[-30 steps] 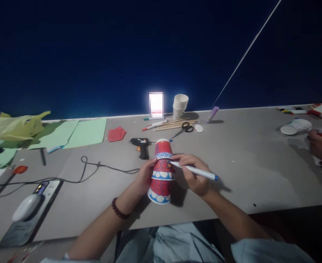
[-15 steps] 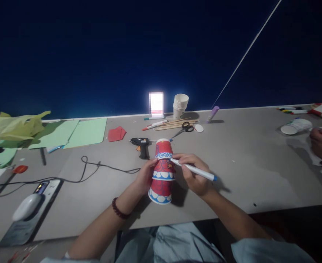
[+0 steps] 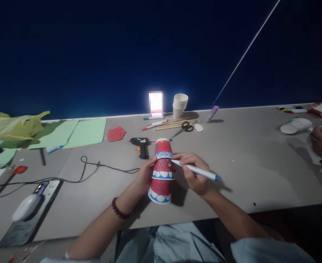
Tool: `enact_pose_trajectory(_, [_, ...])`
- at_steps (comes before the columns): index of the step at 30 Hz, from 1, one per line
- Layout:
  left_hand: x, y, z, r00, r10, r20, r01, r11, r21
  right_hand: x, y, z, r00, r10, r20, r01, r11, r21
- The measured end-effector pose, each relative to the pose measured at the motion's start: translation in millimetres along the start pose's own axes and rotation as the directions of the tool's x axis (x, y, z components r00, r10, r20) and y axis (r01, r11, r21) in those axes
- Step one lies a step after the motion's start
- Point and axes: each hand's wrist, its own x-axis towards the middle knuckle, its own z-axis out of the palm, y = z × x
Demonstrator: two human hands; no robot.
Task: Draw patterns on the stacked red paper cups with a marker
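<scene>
A tower of red paper cups, joined end to end and patterned in blue and white, tilts away from me over the table. My left hand grips its left side near the middle cup, the fingers partly hidden behind it. In my right hand is a white marker pen with a blue end. Its tip meets the right side of the tower, close to the seam between the top and middle cups. Just beyond the tower lies a black hot glue gun.
Scissors, wooden sticks, red paper and a stack of white cups lie toward the wall. A purple glue stick stands right of them. A cable crosses the left side. At far right is another person's hand.
Hardly anything differs. The pen tip shifts very slightly along the cups' right side, while my left hand keeps its hold.
</scene>
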Motion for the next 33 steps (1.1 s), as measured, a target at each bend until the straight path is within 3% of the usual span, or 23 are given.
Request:
enact_pose_trajectory(5, [0.7,-0.4,-2.2,0.999,-0.039,-0.025,0.039,0.999,0.005,2.4,-4.1,0.9,1.000,0.013,-0.011,-0.012,0.995,0.094])
enact_pose_trajectory(12, [-0.3,-0.5,6.3,1.000,0.003,-0.019,-0.002,0.999,0.034,1.7,-0.7,0.6,0.996,0.088,-0.002,-0.086,0.979,0.187])
enact_pose_trajectory(20, [1.0,-3.8,5.5,1.000,0.013,-0.016,-0.013,1.000,0.026,4.8,-3.0,2.4,0.995,0.092,0.027,-0.096,0.982,0.165])
enact_pose_trajectory(24, [0.5,-2.4,7.5,0.997,0.031,-0.068,-0.031,1.000,0.003,3.5,-2.0,1.0,0.997,0.071,0.030,-0.075,0.983,0.167])
enact_pose_trajectory(33, [-1.3,-0.8,12.8,0.993,0.054,-0.106,-0.054,0.999,0.003,4.4,-5.0,1.7,0.999,0.042,0.035,-0.043,0.999,0.023])
